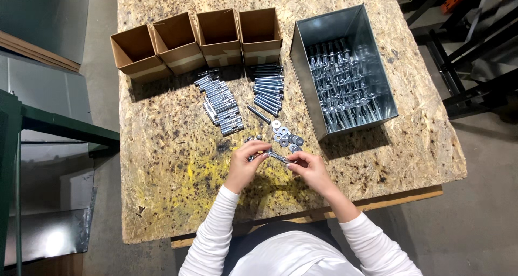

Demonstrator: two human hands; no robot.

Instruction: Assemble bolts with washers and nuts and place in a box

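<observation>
My left hand (246,165) and my right hand (307,167) hold one silvery anchor bolt (276,157) between them just above the chipboard table (172,163). The left fingers pinch its left end, the right fingers its right end. Just beyond the hands lies a small cluster of flat washers (286,136). Farther back are two rows of metal parts: sleeves (220,101) on the left and long bolts (268,89) on the right.
Several open cardboard boxes (197,39) stand in a row at the back left. A shiny metal bin (345,71) holding several bolts stands at the right. A green frame (54,125) and sheet metal lie left of the table.
</observation>
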